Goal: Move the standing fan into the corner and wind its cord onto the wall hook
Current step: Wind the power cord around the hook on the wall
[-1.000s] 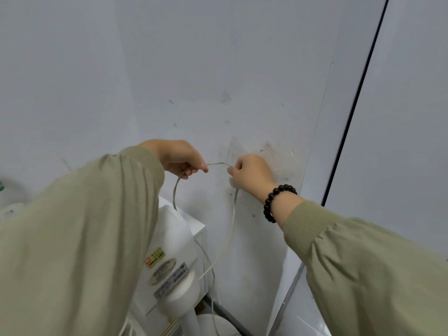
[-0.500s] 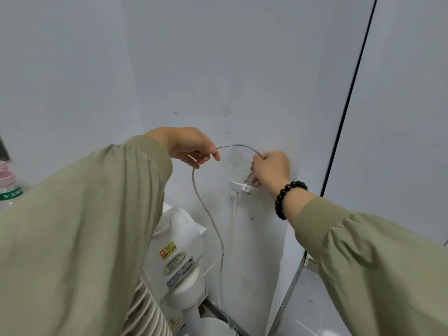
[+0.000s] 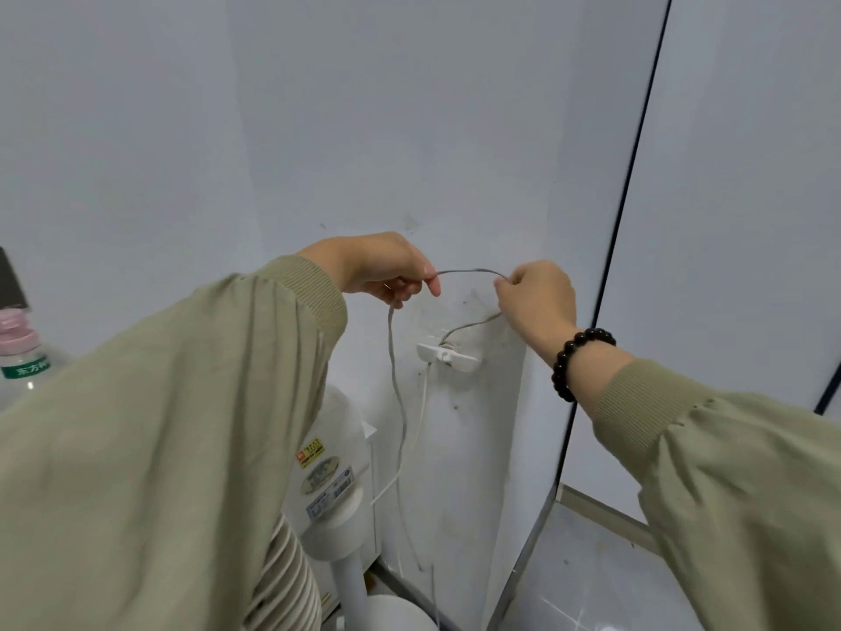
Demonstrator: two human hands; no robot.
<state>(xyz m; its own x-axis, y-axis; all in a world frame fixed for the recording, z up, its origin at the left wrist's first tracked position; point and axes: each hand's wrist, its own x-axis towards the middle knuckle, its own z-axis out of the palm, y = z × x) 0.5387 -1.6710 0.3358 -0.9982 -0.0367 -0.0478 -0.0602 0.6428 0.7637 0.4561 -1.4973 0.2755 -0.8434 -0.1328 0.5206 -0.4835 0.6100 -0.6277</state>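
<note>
The white standing fan (image 3: 330,466) stands in the corner below my arms, its motor housing and pole in view, its grille edge at the bottom. A thin grey cord (image 3: 397,403) rises from the fan to my left hand (image 3: 387,271), arches over to my right hand (image 3: 537,298), then drops to the white wall hook (image 3: 448,355), where it is looped. Both hands pinch the cord just above the hook. A white strand hangs down from the hook.
White walls meet in the corner behind the hook. A dark-framed glass panel (image 3: 628,184) runs down on the right. A plastic bottle (image 3: 22,357) with a pink cap shows at the left edge. The fan's round base (image 3: 396,612) sits on the floor below.
Both hands have risen above the hook with the cord; the hook, hidden by my right hand a second ago, now shows with the cord around it. The view has tilted up.
</note>
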